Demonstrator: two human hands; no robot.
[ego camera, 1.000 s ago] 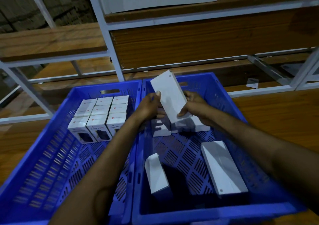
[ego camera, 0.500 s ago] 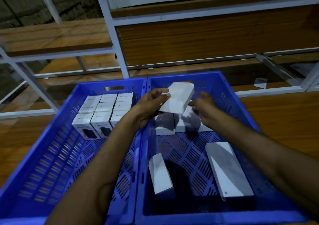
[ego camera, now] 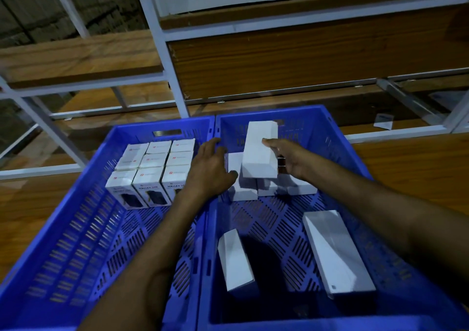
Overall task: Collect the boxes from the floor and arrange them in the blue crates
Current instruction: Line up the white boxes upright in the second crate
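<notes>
Right hand, fingers straight, touches a box atop other boxes in the right crate. Left hand, fingers loose, rests alongside.

Both crates were bright blue. The left crate had rows of narrow dark slots in its walls and floor, and the right crate had a diamond lattice of slots across its floor. The printed boxes at the far left were white, with small red logos on top and black lettering above a dark picture in front. The plain boxes on the right were white. The rack frame was white and its shelf boards were brown and wood-grained.
</notes>
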